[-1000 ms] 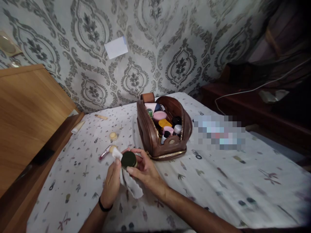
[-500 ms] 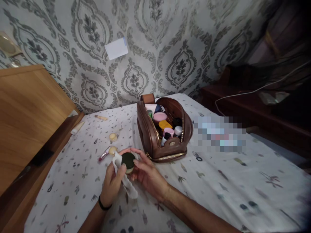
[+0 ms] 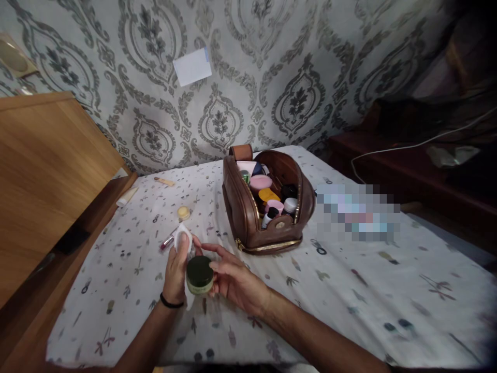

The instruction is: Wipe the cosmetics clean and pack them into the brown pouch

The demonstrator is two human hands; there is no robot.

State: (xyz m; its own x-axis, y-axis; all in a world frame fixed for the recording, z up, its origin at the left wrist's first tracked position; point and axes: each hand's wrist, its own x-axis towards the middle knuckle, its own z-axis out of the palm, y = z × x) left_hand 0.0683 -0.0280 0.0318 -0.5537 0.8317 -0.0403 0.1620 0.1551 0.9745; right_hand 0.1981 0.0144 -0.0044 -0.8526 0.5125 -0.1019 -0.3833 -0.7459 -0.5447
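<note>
A round jar [image 3: 200, 275] with a dark green lid and paler green base is held at its right side by my right hand [image 3: 238, 284], thumb on the lid's edge. My left hand [image 3: 176, 272], with a black band at the wrist, grips a white cloth [image 3: 183, 239] just left of the jar. Behind my hands stands a brown leather bag [image 3: 240, 212], unzipped at the top, with several jars and bottles inside. A lipstick tube [image 3: 167, 241] lies beyond my left hand, and a small yellowish round container [image 3: 183, 212] sits farther back.
The patterned white sheet [image 3: 334, 305] covers the surface. At its far left lie a cream tube [image 3: 127, 197] and a thin tan item [image 3: 164, 182]. A wooden panel [image 3: 50, 181] borders the left, and a blurred-out object [image 3: 357, 212] is right of the bag.
The jar has moved slightly down and left and tilted, showing its side. My left thumb has come off the lid, and the cloth is now bunched higher in my left hand.
</note>
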